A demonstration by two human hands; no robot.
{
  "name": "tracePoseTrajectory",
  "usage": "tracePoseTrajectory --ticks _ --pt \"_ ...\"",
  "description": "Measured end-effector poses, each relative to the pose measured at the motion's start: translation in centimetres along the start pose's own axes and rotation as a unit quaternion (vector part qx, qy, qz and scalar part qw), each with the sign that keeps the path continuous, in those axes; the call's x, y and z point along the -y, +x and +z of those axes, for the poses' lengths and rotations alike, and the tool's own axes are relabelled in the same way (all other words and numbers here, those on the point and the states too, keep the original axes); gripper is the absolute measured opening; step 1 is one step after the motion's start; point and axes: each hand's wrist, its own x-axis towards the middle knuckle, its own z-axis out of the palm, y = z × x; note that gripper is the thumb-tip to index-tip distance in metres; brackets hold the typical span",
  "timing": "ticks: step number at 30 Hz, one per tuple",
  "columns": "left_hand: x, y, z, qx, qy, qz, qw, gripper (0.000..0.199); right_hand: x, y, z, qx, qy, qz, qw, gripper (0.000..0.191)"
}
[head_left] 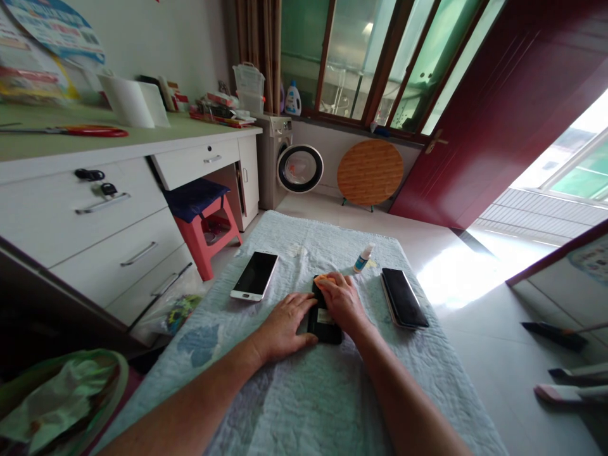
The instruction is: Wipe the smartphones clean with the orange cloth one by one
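Observation:
A black phone (327, 332) with a pale label on its face lies flat on the cloth-covered table (294, 392). My left hand (284, 323) holds it at its left side, fingertips toward the upper edge and thumb near the lower one. My right hand (342, 303) is closed on a small orange cloth (324, 278) and presses it to the phone's upper part. Just beyond the right hand stands a small spray bottle (363, 258) with a blue label. To the left lies a white phone (255, 276), dark screen up. On the right rests another dark phone (405, 299).
Left of the table are a lined bin (121, 380), a red stool (197, 237) and a white desk (137, 221) with drawers. A washing machine (273, 152) has its round door ajar. A round wooden tabletop (370, 171) leans by the wall near a red door (479, 107).

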Motion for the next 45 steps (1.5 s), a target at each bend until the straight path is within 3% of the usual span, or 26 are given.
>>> tracePoseTrajectory --ticks 4,8,12,18,22,30,34,39,45 --pt "0.1 0.0 0.1 0.007 -0.001 0.0 1.0 0.07 -1.3 -0.2 -0.1 -0.025 0.01 0.058 0.998 0.028" --pt "0.3 0.0 0.1 0.002 -0.009 0.008 1.0 0.068 -2.0 -0.6 -0.6 -0.025 0.025 0.074 0.997 0.03" --pt "0.5 -0.1 0.2 0.0 -0.016 0.014 1.0 0.07 -1.5 -1.2 -1.4 -0.005 0.034 0.042 0.999 0.029" --pt "1.0 -0.1 0.7 -0.002 -0.022 0.016 1.0 0.077 1.1 -2.0 -3.1 0.064 0.071 -0.042 0.995 0.023" --pt "0.8 -0.1 0.7 0.001 -0.017 0.019 1.0 0.076 1.8 -2.1 -2.9 0.069 0.074 -0.063 0.993 0.018" --pt "0.4 -0.1 0.3 0.003 -0.005 0.006 1.0 0.067 -1.6 -1.4 -1.0 -0.013 0.057 0.025 0.998 0.029" --pt "0.5 -0.1 0.4 0.003 -0.003 0.005 1.0 0.066 -2.5 -1.0 -0.8 -0.023 0.06 0.053 0.997 0.032" --pt "0.5 -0.1 0.3 -0.001 -0.012 0.013 1.0 0.067 -2.4 -1.2 -1.8 0.015 0.062 0.069 0.996 0.033" --pt "0.7 -0.1 0.3 0.009 -0.01 0.017 1.0 0.071 -1.2 -1.5 -4.1 0.112 0.05 0.065 0.99 0.03"
